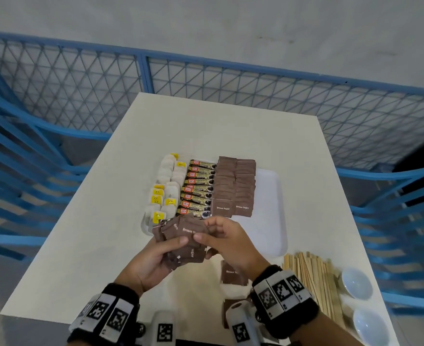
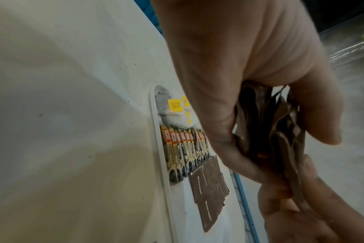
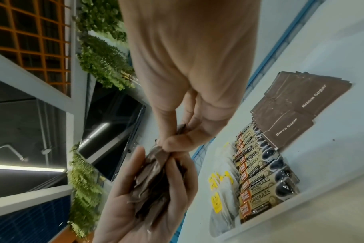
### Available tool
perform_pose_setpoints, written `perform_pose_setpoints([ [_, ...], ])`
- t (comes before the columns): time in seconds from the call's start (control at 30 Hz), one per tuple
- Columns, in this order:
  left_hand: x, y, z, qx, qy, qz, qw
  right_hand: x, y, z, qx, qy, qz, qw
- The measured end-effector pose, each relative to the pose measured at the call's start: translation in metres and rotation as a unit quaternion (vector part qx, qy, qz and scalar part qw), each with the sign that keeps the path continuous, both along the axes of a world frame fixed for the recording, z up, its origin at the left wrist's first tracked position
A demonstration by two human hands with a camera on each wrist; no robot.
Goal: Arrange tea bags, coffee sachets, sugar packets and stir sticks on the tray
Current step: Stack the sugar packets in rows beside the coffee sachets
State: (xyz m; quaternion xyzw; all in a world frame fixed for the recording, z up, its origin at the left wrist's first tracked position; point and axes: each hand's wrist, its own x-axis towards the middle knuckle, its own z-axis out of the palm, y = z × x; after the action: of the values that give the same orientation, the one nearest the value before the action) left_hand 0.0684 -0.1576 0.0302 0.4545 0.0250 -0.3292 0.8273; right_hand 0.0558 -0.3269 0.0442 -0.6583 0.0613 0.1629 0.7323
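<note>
On the tray (image 1: 273,196) we see tea bags (image 1: 162,193) at its left, coffee sachets (image 1: 198,187) in the middle, then sugar packets (image 1: 234,186). Before it, our left hand (image 1: 153,260) grips a sugar bundle (image 1: 181,239); our right hand (image 1: 227,239) pinches its top. Stir sticks (image 1: 315,278) lie right of the tray's near corner.

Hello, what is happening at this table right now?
A person is filling a white tray. The left hand holds a bunch of brown sugar packets, and the right hand pinches one from it. Tea bags, coffee sachets and two sugar rows already lie on the tray. The stir sticks wait on the table.
</note>
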Motion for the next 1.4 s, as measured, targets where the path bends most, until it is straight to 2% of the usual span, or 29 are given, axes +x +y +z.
perform_pose_setpoints([
  [0.2,0.020,0.015,-0.009,0.028,0.023,0.012,0.999,0.012,0.011,0.002,0.018,0.032,-0.040,0.999],
  [0.4,0.028,0.021,-0.011,0.007,0.070,0.026,0.997,0.013,0.019,-0.002,0.023,0.052,-0.066,0.996],
  [0.6,0.039,0.029,-0.020,0.001,0.068,0.021,0.997,0.011,0.008,-0.007,0.032,0.046,-0.073,0.996],
  [0.8,0.045,0.038,-0.023,-0.007,0.096,0.028,0.995,0.019,-0.033,-0.029,-0.059,0.064,-0.154,0.984],
  [0.9,0.045,0.036,-0.024,0.006,0.103,0.034,0.994,0.027,-0.063,-0.047,-0.136,0.096,-0.230,0.959],
  [1.0,0.045,0.028,-0.023,0.014,0.110,0.052,0.992,0.039,-0.088,-0.061,-0.185,0.118,-0.270,0.937],
  [1.13,0.043,0.019,-0.029,0.037,0.114,0.060,0.991,0.053,-0.105,-0.075,-0.240,0.130,-0.251,0.929],
  [1.4,0.043,0.007,-0.033,0.053,0.112,0.076,0.989,0.066,-0.111,-0.088,-0.322,0.098,-0.201,0.920],
])
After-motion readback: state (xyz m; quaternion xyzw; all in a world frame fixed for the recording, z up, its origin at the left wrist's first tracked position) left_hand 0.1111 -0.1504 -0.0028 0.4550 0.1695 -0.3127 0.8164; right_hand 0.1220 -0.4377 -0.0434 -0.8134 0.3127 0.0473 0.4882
